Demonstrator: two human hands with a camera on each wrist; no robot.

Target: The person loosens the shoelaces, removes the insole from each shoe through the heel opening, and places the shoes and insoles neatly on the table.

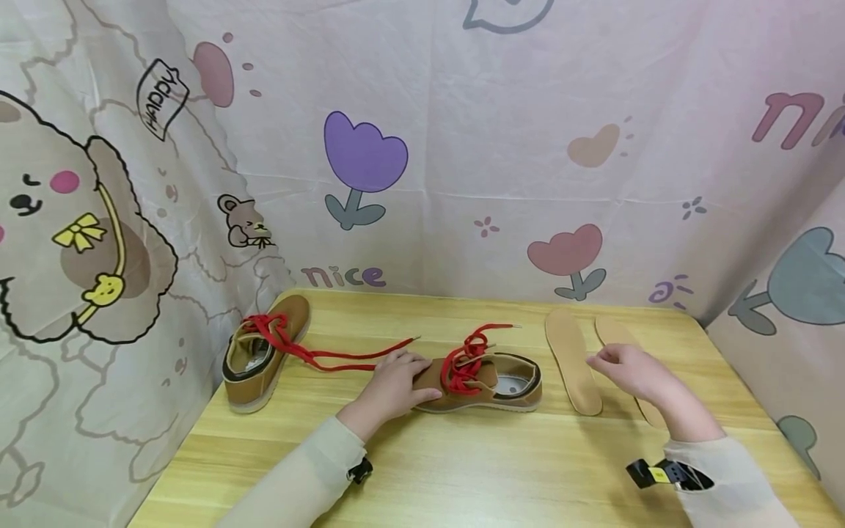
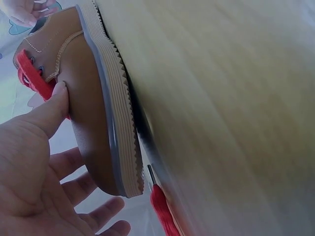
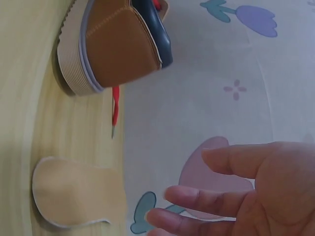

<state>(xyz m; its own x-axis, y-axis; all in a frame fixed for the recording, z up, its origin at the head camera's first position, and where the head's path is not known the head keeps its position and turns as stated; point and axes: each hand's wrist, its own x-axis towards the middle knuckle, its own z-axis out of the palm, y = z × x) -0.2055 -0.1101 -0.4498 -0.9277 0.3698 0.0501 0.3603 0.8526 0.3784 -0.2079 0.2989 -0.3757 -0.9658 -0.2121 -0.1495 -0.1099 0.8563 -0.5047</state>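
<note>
A brown shoe (image 1: 515, 401) with red laces (image 1: 462, 370) lies in the middle of the table, its toe to the left. My left hand (image 1: 394, 385) holds the toe, thumb on the near side and fingers round the far side; the left wrist view shows the thumb on the brown upper (image 2: 91, 118). My right hand (image 1: 630, 372) hovers over two tan insoles, holding nothing, its thumb apart from its loosely bent fingers in the right wrist view. The left insole (image 1: 571, 359) shows nearly whole; the right insole (image 1: 614, 330) is partly hidden by that hand.
A second brown shoe (image 1: 254, 385) stands at the table's left side, its long red laces (image 1: 343, 357) trailing right towards my left hand. Printed cloth (image 1: 449, 249) hangs behind and beside the wooden table (image 1: 475, 469).
</note>
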